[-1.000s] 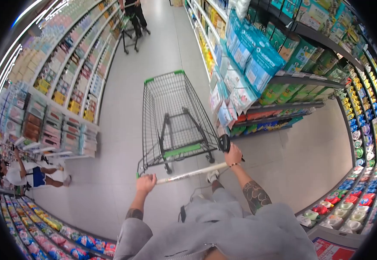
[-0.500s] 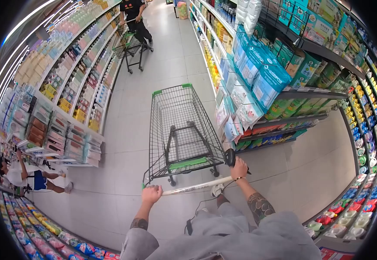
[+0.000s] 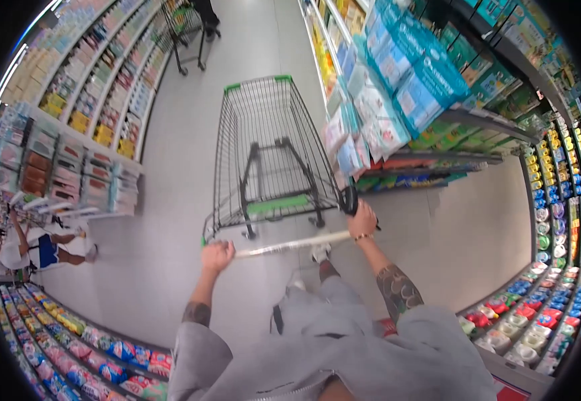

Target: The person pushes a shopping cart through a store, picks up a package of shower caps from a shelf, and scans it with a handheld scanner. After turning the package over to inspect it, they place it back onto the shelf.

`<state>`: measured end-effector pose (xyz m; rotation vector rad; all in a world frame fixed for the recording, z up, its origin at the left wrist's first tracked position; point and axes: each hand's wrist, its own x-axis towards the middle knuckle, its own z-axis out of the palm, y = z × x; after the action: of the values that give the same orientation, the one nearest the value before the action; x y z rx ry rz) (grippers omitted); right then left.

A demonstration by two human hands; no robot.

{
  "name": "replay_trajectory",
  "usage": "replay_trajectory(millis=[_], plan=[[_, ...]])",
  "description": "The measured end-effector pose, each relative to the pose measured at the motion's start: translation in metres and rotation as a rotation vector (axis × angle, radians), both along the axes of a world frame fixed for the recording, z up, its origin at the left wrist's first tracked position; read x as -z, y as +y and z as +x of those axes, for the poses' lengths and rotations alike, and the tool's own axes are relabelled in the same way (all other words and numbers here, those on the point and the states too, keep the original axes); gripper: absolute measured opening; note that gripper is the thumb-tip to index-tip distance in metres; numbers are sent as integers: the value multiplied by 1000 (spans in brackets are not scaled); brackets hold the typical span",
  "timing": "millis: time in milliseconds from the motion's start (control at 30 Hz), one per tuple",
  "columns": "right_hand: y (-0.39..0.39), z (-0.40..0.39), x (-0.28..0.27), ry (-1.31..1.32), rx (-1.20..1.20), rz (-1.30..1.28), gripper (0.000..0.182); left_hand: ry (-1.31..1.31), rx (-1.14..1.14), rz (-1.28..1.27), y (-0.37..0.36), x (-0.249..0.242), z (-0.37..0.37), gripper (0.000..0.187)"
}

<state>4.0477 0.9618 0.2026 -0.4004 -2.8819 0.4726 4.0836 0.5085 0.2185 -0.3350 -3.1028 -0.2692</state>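
My left hand (image 3: 218,255) is closed around the left end of the pale shopping cart handle (image 3: 290,244). At the handle's right end, my right hand (image 3: 363,220) is wrapped around the same bar, just below a black fitting (image 3: 349,200) at the cart's corner. In front of me stands the shopping cart (image 3: 278,204), with dark wire sides and green trim. Its basket holds nothing that I can see. The fingertips of both hands are partly hidden beneath the bar.
Close on the right, teal packs (image 3: 431,80) hang from a shelf end. Shelves of bottles (image 3: 93,110) line the left side. Ahead are another cart (image 3: 182,27) and a person's legs (image 3: 206,15). A person in blue shorts (image 3: 53,252) is at far left. Grey floor (image 3: 170,200) lies between.
The cart and both hands sit higher in the view, and the cart has rolled slightly forward beside the teal packs. The person ahead is now mostly cut off at the top.
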Motion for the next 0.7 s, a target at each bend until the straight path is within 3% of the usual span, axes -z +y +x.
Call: replay_trajectory(millis=[467, 700], plan=[[3, -6, -9, 42, -15, 1, 38, 12, -17, 62, 13, -19, -5, 35], [5, -5, -9, -52, -10, 7, 48, -10, -28, 35, 15, -20, -3, 35]])
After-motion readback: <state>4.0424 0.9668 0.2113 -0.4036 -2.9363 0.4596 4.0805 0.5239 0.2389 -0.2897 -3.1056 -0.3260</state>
